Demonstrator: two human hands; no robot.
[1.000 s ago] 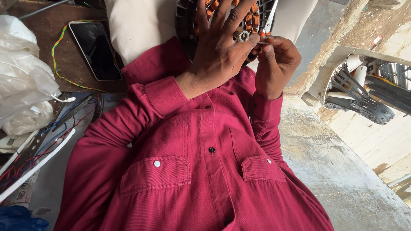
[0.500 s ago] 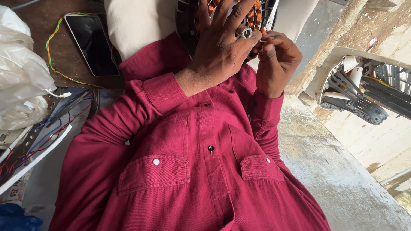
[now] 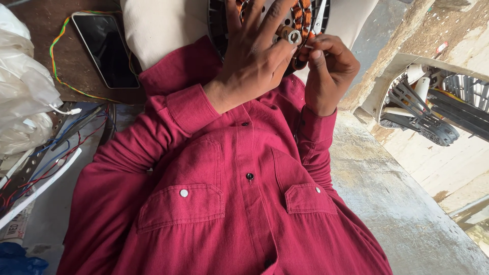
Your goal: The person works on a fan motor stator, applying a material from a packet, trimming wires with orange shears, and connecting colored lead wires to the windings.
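A: Holding the round motor stator (image 3: 305, 15) against the lap, the left hand (image 3: 254, 61) lies spread flat over its face, fingers fanned toward the top edge of the view. Confirm the grasp.

B: Confirmed. The left hand is open-palmed and pressing on the stator, not clenched. Copper-coloured windings show between and just beyond its fingers. A metal ring (image 3: 291, 34) sits on one finger of that hand.

A: State of the right hand (image 3: 328, 69)?

B: The right hand is curled, thumb and forefinger pinched together just beside the left hand's fingertips, at the stator's lower rim. Whatever it pinches is too small to identify; it may be a thin strand of wire. The two hands are touching or very nearly so.

A: Location of the stator relative to the hands?

B: Directly under the left palm and just above the right hand's knuckles, resting on a pale cloth (image 3: 163, 30).

A: Surroundings?

B: Well out to the left of the left forearm lies a dark phone (image 3: 105, 48), face up, with a green-and-orange wire (image 3: 56, 51) looping round it. Further left sits a white plastic bag (image 3: 23, 86), with red and blue wires (image 3: 46, 163) below it. Both sleeves are dark red (image 3: 153, 147). To the right of the right hand runs a grey concrete ledge (image 3: 387, 188)
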